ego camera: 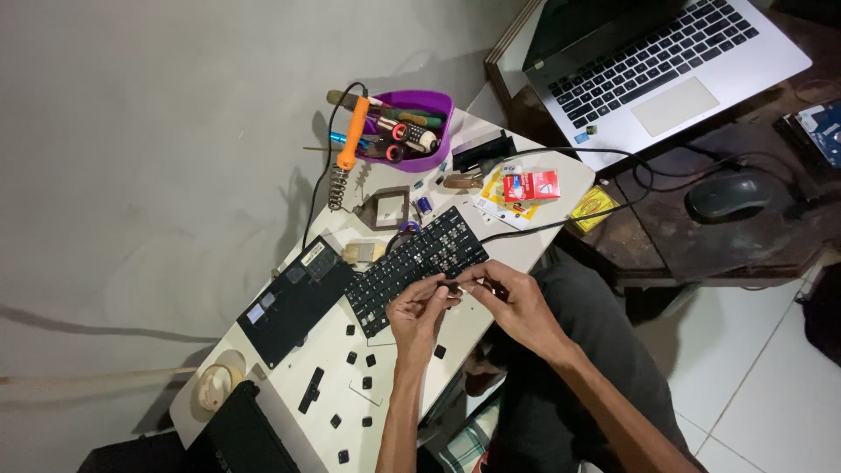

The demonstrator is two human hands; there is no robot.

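Note:
A black laptop keyboard lies slantwise on a white board across my lap. My left hand and my right hand meet at the keyboard's near edge, fingertips pinched together on a small black keycap. My right hand also seems to grip a thin dark tool, mostly hidden by the fingers. Several loose black keycaps lie scattered on the board to the left of my left forearm.
A flat black panel lies left of the keyboard. A purple tub holds tools, with an orange soldering iron beside it. At the right, a dark desk carries an open laptop and a mouse. A red box rests on papers.

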